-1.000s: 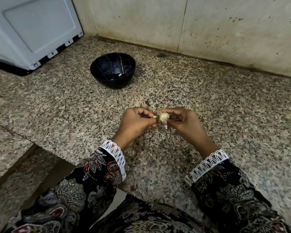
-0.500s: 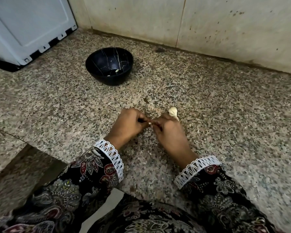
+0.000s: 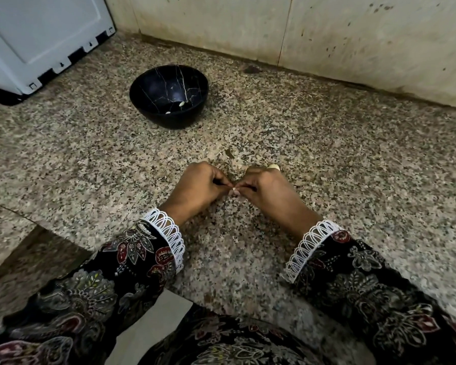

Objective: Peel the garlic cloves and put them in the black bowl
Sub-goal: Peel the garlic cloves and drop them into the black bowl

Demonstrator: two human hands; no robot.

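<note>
My left hand (image 3: 198, 184) and my right hand (image 3: 267, 189) meet low over the speckled stone counter, fingers curled. Between their fingertips both pinch a small pale garlic clove (image 3: 234, 191), mostly hidden. The rest of the garlic bulb (image 3: 273, 167) lies on the counter just behind my right hand, only its pale top showing. The black bowl (image 3: 153, 106) with thin gold veins stands farther back and to the left, holding two peeled cloves (image 3: 181, 103) at its bottom.
A white appliance (image 3: 37, 35) stands at the back left on the granite counter (image 3: 353, 154). A tiled wall (image 3: 327, 35) closes the back. A scrap of brown garlic skin (image 3: 229, 153) lies between hands and bowl. The counter edge drops off at lower left.
The garlic bulb that both hands held a second ago now lies on the counter behind my right hand. Both hands have lowered and pinch a single small clove.
</note>
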